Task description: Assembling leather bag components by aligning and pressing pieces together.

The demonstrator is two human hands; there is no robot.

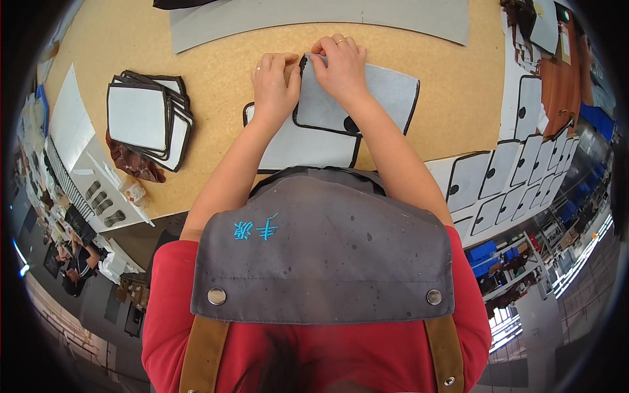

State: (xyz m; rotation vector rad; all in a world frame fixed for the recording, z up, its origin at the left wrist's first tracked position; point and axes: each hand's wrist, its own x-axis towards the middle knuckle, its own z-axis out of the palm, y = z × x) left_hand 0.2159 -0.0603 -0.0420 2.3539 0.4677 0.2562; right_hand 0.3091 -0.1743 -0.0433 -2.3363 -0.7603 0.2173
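At the grey panel (383, 95), right fingers (329, 45) pinch its top edge; left fingers (280, 60) curl, any hold unclear

A tan worktable (458, 92) spreads ahead, with shelving (524, 263) and bright light strips (582, 257) at lower right.

grey panel (388, 92) | black-edged, round black spot | lies askew, partly over white black-edged panel (301, 149)
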